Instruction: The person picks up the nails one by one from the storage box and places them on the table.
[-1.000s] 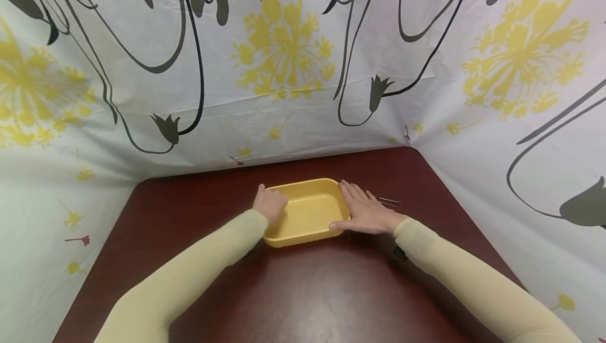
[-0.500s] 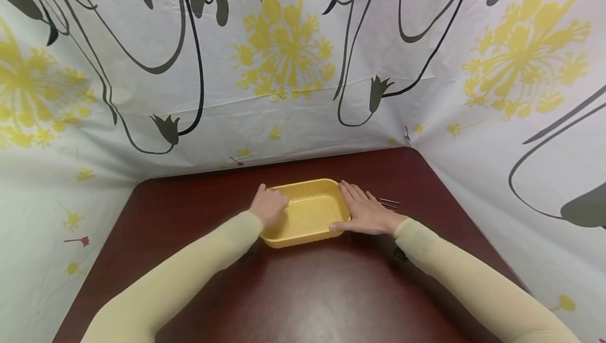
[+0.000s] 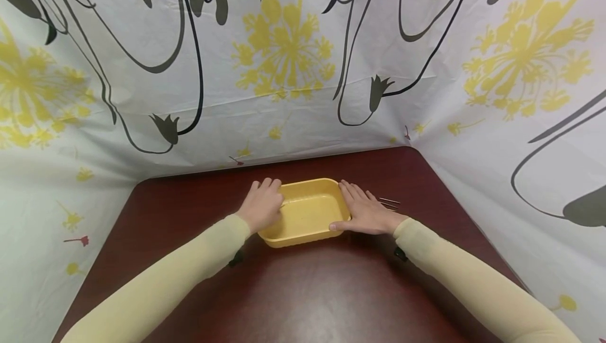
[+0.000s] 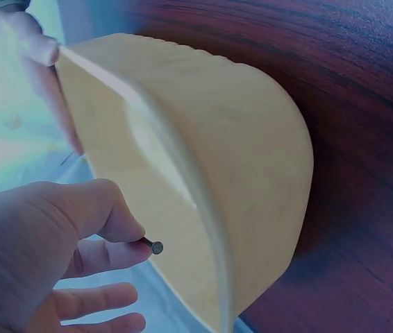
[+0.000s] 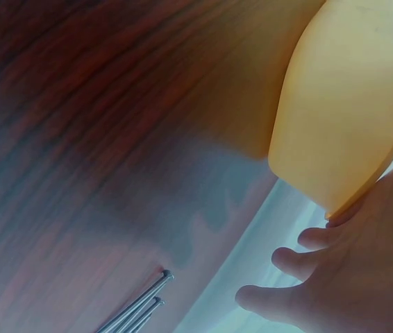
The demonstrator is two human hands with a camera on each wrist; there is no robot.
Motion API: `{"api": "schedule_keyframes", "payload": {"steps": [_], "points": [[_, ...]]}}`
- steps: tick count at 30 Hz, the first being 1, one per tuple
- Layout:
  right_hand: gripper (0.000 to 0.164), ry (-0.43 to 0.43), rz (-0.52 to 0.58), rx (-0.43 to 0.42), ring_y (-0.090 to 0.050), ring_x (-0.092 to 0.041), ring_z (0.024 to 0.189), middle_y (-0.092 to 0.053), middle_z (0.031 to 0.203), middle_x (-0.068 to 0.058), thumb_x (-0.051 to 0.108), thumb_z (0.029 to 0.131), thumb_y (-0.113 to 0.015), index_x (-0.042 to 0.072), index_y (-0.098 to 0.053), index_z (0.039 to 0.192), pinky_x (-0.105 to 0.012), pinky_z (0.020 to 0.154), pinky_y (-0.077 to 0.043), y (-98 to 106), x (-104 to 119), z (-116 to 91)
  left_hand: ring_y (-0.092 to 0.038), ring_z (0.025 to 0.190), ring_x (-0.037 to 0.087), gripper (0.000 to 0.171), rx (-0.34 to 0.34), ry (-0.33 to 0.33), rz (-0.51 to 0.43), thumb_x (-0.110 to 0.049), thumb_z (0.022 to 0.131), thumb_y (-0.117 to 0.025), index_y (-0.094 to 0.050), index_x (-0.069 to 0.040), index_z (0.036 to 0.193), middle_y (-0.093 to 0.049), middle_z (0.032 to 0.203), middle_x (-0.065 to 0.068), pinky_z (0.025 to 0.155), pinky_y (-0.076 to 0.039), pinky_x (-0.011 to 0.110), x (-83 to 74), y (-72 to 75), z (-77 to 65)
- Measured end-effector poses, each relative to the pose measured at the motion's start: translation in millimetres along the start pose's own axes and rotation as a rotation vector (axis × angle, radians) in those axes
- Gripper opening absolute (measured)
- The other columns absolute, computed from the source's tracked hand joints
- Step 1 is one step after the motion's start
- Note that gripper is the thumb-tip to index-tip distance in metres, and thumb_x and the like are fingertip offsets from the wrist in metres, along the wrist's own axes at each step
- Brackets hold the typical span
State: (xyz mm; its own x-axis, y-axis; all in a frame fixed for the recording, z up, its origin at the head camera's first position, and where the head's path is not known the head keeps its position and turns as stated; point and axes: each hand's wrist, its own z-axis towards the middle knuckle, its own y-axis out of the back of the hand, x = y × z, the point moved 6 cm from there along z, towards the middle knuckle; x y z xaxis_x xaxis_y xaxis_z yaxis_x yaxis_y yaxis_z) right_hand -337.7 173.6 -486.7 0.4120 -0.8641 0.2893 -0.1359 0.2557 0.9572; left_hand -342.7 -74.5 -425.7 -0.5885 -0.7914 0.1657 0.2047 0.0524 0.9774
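A yellow rectangular plastic container (image 3: pixel 310 214) lies on the table with its open side up. Over its left end, my left hand (image 3: pixel 262 203) pinches a nail (image 4: pixel 156 247) between thumb and forefinger; the flat head pokes out and most of the shank is hidden. The other fingers of that hand are loosely extended. At the container's right end rests my right hand (image 3: pixel 364 211), fingers straight and spread along the rim, the thumb over the near corner. Several more nails (image 5: pixel 137 305) lie on the table just beyond the right hand.
The dark red-brown wooden table (image 3: pixel 303 290) stretches around the container. White cloth (image 3: pixel 303 117) with yellow and grey plant prints hangs at its back and sides. Dark wrist cameras (image 3: pixel 400 253) sit under both sleeves.
My left hand has moved left, from inside the container toward its left end, and its outer fingers have opened out. The right hand and the container stay nearly still.
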Motion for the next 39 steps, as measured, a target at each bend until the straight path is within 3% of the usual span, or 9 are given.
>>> {"api": "schedule_keyframes", "payload": {"steps": [6,10,15,22,28,39], "points": [[0.121,0.003,0.012,-0.003,-0.013,-0.035,0.152,-0.008,0.168,-0.011,0.081,0.081,-0.057,0.008,-0.006,0.163,-0.064,0.115,-0.018,0.0,0.8,-0.2,-0.042,0.131,0.036,0.023,0.005,0.027,-0.069,-0.01,0.077,-0.063,-0.056,-0.021,0.058,-0.053,0.14,0.015,0.1,-0.038,0.058,8.8,9.4,-10.4],[0.121,0.007,0.013,-0.008,-0.014,-0.035,0.152,-0.008,0.168,-0.011,0.082,0.081,-0.056,0.007,-0.007,0.162,-0.064,0.115,-0.018,-0.3,1.4,-0.1,-0.035,0.138,0.038,0.026,0.01,0.047,-0.102,-0.011,0.079,-0.063,-0.054,-0.022,0.057,-0.049,0.145,0.016,0.104,-0.035,0.061,18.0,11.9,-17.2],[0.125,0.01,0.007,-0.01,-0.013,-0.034,0.152,-0.005,0.169,-0.009,0.088,0.078,-0.05,0.006,-0.007,0.162,-0.064,0.115,-0.017,-1.6,1.0,0.4,-0.031,0.141,0.042,0.026,-0.008,0.074,-0.126,-0.014,0.081,-0.066,-0.054,-0.022,0.059,-0.047,0.146,0.019,0.107,-0.031,0.064,33.4,12.7,-28.0],[0.123,0.017,0.003,-0.008,-0.011,-0.034,0.152,-0.002,0.169,-0.008,0.086,0.08,-0.052,0.008,-0.003,0.162,-0.063,0.116,-0.016,-0.5,2.2,0.0,-0.03,0.141,0.043,0.03,-0.048,0.125,-0.177,-0.018,0.081,-0.071,-0.053,-0.022,0.057,-0.047,0.145,0.021,0.107,-0.028,0.068,57.8,11.7,-47.9],[0.121,0.024,-0.006,-0.019,-0.009,-0.033,0.153,-0.002,0.169,-0.009,0.088,0.081,-0.044,0.01,-0.001,0.163,-0.063,0.116,-0.015,1.0,-0.2,-0.5,-0.026,0.143,0.048,0.032,-0.023,0.186,-0.218,-0.018,0.081,-0.071,-0.052,-0.021,0.056,-0.044,0.147,0.025,0.108,-0.024,0.07,77.1,7.5,-65.2],[0.119,0.04,-0.061,-0.059,-0.011,-0.034,0.152,-0.001,0.169,-0.007,0.087,0.083,-0.043,0.007,-0.007,0.162,-0.065,0.115,-0.015,-3.6,0.9,2.0,-0.025,0.142,0.051,0.034,0.02,0.251,-0.221,-0.016,0.083,-0.071,-0.052,-0.019,0.055,-0.043,0.147,0.029,0.106,-0.022,0.073,109.8,-7.0,-89.0]]}}
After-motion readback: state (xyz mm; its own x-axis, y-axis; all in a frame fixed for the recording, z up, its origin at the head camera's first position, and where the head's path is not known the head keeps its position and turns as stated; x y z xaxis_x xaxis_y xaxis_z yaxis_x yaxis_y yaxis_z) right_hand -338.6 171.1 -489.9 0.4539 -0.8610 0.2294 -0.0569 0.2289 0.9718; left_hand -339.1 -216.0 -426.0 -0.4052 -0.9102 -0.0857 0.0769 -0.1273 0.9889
